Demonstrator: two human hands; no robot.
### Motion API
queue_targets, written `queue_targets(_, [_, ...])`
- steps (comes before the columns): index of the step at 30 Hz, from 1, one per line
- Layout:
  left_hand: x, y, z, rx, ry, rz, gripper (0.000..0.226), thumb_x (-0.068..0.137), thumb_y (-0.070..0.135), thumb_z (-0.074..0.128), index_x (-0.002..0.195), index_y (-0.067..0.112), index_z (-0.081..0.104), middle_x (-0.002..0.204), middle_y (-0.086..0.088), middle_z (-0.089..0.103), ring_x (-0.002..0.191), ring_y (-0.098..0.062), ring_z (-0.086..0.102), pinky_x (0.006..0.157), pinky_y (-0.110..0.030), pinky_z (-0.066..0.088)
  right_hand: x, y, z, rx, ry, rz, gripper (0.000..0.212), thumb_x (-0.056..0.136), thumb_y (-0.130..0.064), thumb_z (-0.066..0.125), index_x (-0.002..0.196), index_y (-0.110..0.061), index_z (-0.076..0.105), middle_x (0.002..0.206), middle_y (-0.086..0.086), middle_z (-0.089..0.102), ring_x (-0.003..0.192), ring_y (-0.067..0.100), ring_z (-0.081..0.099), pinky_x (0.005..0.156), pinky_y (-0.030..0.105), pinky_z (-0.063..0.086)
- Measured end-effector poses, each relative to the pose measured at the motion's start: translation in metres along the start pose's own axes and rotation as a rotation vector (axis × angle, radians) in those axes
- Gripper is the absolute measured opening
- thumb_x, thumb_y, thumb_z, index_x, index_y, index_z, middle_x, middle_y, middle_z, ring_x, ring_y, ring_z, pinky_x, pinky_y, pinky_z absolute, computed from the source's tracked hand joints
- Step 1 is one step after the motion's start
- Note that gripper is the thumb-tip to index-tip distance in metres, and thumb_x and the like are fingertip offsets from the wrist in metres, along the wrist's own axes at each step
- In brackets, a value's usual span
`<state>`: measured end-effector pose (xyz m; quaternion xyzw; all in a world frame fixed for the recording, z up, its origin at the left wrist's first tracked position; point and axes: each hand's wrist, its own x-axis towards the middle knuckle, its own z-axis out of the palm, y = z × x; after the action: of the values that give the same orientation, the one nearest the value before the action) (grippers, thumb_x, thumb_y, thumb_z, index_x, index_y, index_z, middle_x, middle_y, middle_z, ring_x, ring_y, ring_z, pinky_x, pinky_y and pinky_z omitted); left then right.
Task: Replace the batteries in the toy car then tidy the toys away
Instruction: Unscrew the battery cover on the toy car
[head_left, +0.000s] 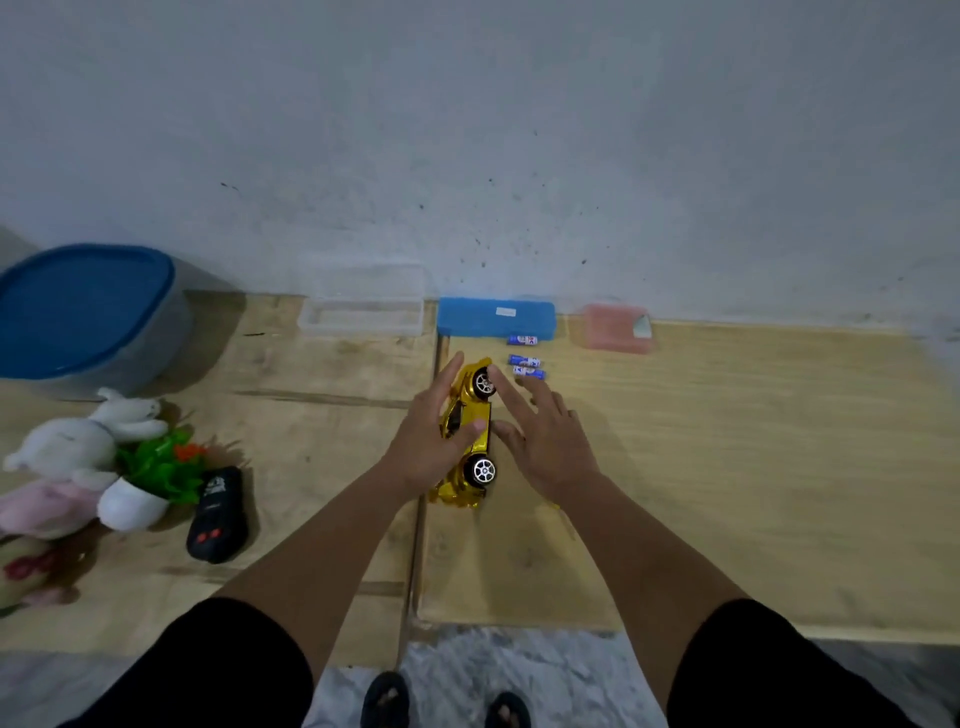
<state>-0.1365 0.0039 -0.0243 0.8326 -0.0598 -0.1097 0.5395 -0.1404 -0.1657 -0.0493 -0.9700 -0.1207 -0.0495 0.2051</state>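
A shiny yellow toy car (470, 436) lies tipped on its side at the middle of the wooden table (727, 467), two wheels facing right. My left hand (434, 441) wraps over its roof side, thumb on the body. Beside the car on the right, my right hand (540, 441) has its fingers spread, with the index fingertip near the far wheel. Three blue batteries (525, 360) lie just beyond my right fingers. A black toy car (217, 514) sits at the left.
Along the wall stand a clear plastic box (362, 314), a blue case (496, 316) and a pink box (618, 328). A big tub with a blue lid (78, 306) is at far left. Plush toys (67, 447) and a fake potted plant (150, 478) lie at the left edge.
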Motion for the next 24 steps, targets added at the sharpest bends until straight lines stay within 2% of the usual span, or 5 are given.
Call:
queue_targets(7, [-0.005, 0.017, -0.013, -0.155, -0.094, -0.024, 0.085, 0.085, 0.025, 0.068, 0.148, 0.041, 0.013, 0.148, 0.01, 0.034, 0.132, -0.012, 0.038, 0.107, -0.039, 0.039, 0.022, -0.018, -0.017, 0.112, -0.133, -0.121, 0.053, 0.092, -0.059, 0.018, 0.139, -0.054, -0.007, 0.14, 0.002, 0.036, 0.121, 0.026, 0.046, 0.09, 0.046, 0.048])
queue_targets(12, [-0.006, 0.013, -0.023, -0.406, -0.082, -0.051, 0.076, 0.091, 0.012, 0.06, 0.142, 0.054, 0.022, 0.148, 0.006, 0.038, 0.128, -0.016, 0.047, 0.103, -0.045, 0.044, 0.022, -0.022, -0.022, 0.188, -0.205, -0.037, 0.052, 0.097, -0.047, 0.029, 0.14, -0.053, 0.001, 0.152, 0.007, 0.021, 0.136, 0.029, 0.031, 0.106, 0.043, 0.038])
queue_targets(16, [-0.005, 0.017, -0.03, -0.604, -0.072, -0.071, 0.075, 0.094, -0.003, 0.049, 0.135, 0.055, 0.027, 0.143, 0.005, 0.045, 0.124, -0.018, 0.052, 0.103, -0.044, 0.045, 0.024, -0.036, -0.029, 0.412, -0.289, 0.03, 0.051, 0.099, -0.044, 0.03, 0.138, -0.056, 0.001, 0.137, 0.013, 0.048, 0.12, 0.029, 0.05, 0.097, 0.033, 0.042])
queue_targets(22, [-0.005, 0.005, -0.036, -0.459, -0.088, -0.072, 0.074, 0.097, 0.015, 0.05, 0.145, 0.051, 0.007, 0.145, 0.004, 0.042, 0.129, -0.017, 0.046, 0.106, -0.042, 0.041, 0.03, -0.052, -0.035, 0.538, -0.33, 0.104, 0.051, 0.101, -0.032, 0.036, 0.144, -0.047, 0.014, 0.145, 0.003, 0.042, 0.124, 0.024, 0.048, 0.095, 0.023, 0.039])
queue_targets(24, [-0.007, 0.006, -0.035, -0.242, -0.086, -0.014, 0.071, 0.097, 0.019, 0.05, 0.146, 0.046, 0.006, 0.15, 0.009, 0.034, 0.13, -0.01, 0.041, 0.104, -0.03, 0.042, 0.03, -0.051, -0.034, 0.527, -0.319, 0.113, 0.051, 0.1, -0.03, 0.038, 0.145, -0.044, 0.016, 0.144, 0.004, 0.044, 0.123, 0.024, 0.049, 0.093, 0.022, 0.04])
